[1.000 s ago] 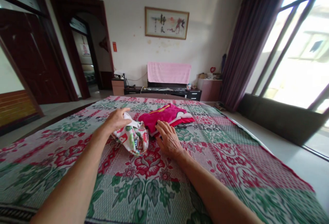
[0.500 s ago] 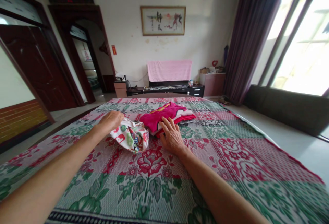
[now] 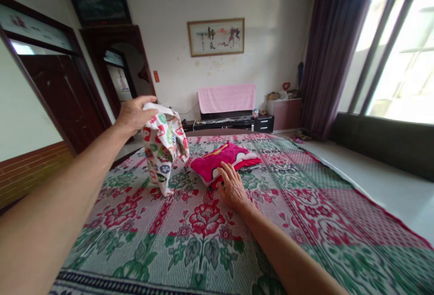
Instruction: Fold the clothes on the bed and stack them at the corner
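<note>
Floral cover: point(image 3: 200, 259) spread under everything, nearest bare stretch this side of the magenta garment point(image 3: 220, 157), which I use as landmark.
Right hand: point(image 3: 233, 190) at near edge of the magenta garment, palm down, fingers a little apart, fingertips on or right at the cloth. Pinching nothing that I can see; pressure can't be told.
Magenta garment: lies flat-ish in a loose stack, yellow strip along its far-left edge. Red cloth point(image 3: 250, 163) shows from under its right side.
Left hand: point(image 3: 135, 115) up and left of the magenta garment, thumb and fingers pinching a white waistband point(image 3: 158, 106).
Printed trousers: point(image 3: 162, 143) hang from that pinch, left of the magenta garment and apart from it. Legs drop side by side; can't tell if the lower end touches the cover.
Step in hand: looks like lifting the trousers by the band, other hand steadying the stack.
Next move calls for: firm pinch on the band, legs clear of the magenta garment, I'd say.
Low black cabinet: point(image 3: 262, 124) beyond the magenta garment, pink towel point(image 3: 227, 98) draped above it.
</note>
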